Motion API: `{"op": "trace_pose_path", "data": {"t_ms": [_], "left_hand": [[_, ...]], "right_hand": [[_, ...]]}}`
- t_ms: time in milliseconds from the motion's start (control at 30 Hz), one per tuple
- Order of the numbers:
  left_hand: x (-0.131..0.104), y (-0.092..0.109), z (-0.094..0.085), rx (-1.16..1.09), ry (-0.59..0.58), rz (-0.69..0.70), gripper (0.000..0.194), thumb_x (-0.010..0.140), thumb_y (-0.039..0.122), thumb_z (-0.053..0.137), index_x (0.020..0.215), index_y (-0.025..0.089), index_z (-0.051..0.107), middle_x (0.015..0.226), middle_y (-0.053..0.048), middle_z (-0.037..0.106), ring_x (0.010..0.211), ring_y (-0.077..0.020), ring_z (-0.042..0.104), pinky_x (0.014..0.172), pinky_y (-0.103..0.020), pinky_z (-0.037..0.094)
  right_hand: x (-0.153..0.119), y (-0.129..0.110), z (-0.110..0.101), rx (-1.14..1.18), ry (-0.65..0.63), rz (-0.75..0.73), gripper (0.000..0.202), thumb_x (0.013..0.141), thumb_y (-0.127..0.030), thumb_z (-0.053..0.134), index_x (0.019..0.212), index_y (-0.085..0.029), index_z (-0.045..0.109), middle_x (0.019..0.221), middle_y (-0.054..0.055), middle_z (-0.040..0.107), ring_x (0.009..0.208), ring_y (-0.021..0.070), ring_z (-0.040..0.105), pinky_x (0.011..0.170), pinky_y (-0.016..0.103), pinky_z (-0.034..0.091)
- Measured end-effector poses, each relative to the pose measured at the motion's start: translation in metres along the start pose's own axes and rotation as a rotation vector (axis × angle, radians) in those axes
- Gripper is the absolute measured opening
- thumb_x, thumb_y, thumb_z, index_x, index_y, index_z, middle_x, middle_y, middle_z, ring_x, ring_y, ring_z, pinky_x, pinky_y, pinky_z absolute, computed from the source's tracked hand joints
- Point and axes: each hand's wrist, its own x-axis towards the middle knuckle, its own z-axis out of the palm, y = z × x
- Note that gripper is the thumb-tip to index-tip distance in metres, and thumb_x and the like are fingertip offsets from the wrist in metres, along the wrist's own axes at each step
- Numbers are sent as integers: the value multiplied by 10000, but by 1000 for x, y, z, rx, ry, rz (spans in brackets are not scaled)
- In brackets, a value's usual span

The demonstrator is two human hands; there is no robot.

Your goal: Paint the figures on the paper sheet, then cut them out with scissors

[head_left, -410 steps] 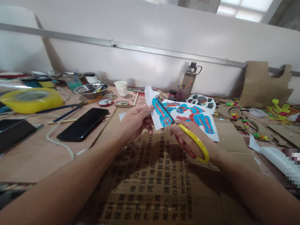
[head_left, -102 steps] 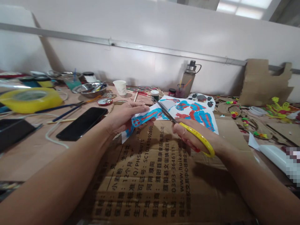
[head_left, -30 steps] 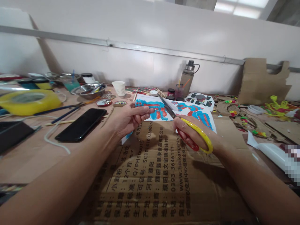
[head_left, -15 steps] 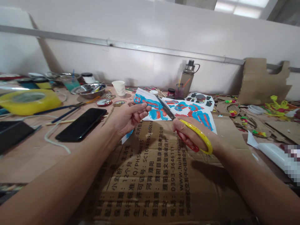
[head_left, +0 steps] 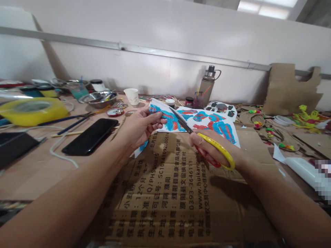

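Pinched in the fingers of my left hand (head_left: pixel 144 127) is a white paper sheet (head_left: pixel 222 127) painted with blue and red shapes. The sheet stretches rightward behind the scissors. My right hand (head_left: pixel 207 144) is closed on scissors (head_left: pixel 219 148) with yellow and red handles. Their dark blades point up and to the left, against the paper near its left part. Both hands are above a flattened brown cardboard sheet (head_left: pixel 165 193) with black printing. A painted corner of paper also shows below my left hand.
To the left lie a black phone (head_left: pixel 90 137), a white cable and a yellow tape roll (head_left: pixel 33 111). Behind stand a paper cup (head_left: pixel 131 96), a metal bowl (head_left: pixel 99 99) and a bottle (head_left: pixel 207 88). Cardboard (head_left: pixel 289 89) leans at the right.
The scissor blades and the paper have shifted very slightly. Both hands keep nearly the same places and grips.
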Motion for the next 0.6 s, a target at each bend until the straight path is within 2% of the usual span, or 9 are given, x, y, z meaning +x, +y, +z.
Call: {"op": "trace_pose_path", "data": {"t_ms": [200, 433, 600], "left_hand": [[0, 2, -1, 14, -15, -1, 236, 947, 2, 698, 757, 141, 693, 631, -18, 695, 485, -72, 602, 513, -130, 539], [-2, 5, -2, 40, -12, -10, 294, 1017, 45, 648, 748, 162, 665, 614, -27, 696, 488, -77, 602, 504, -128, 507], [-1, 5, 0, -1, -4, 13, 337, 1115, 215, 570, 790, 178, 652, 617, -32, 696, 518, -117, 656, 503, -174, 520]], "right_hand": [[-2, 1, -3, -29, -51, -45, 475, 1121, -562, 407, 775, -242, 460, 632, -43, 485, 542, 125, 422, 552, 284, 312], [-2, 2, -1, -24, -1, -3, 465, 1118, -551, 467, 776, -237, 485, 629, -46, 505, 541, 123, 411, 553, 288, 314], [-2, 1, -1, -33, -1, 0, 487, 1130, -561, 445, 775, -232, 495, 651, -37, 532, 562, 127, 439, 565, 288, 327]]}}
